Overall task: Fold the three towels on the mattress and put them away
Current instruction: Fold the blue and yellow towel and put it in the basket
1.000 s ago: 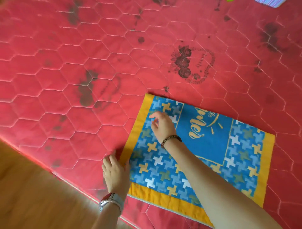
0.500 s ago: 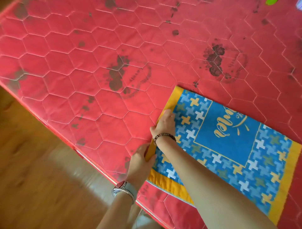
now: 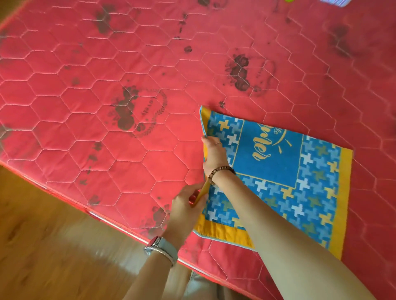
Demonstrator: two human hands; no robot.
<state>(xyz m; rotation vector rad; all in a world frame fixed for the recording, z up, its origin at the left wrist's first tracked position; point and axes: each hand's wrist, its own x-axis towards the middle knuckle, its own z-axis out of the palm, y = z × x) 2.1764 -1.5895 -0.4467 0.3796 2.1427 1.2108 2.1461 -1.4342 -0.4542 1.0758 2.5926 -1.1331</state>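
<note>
A blue towel [image 3: 278,169] with a cross pattern and a yellow border lies on the red quilted mattress [image 3: 132,90], near its front edge. My left hand [image 3: 186,205], a watch on its wrist, pinches the towel's yellow left edge and lifts it off the mattress. My right hand [image 3: 214,154], with a bead bracelet, holds the same edge a little further up, fingers curled around it. That left border stands raised and curls over.
A wooden floor [image 3: 47,246] runs along the mattress's front edge at the lower left. A striped fabric corner [image 3: 336,2] and a small green thing [image 3: 289,1] show at the top right edge. Dark printed flower marks dot the mattress.
Both hands went from flat on and beside the towel to its left edge, gripped it and raised it. The camera shifted, bringing more floor into sight.
</note>
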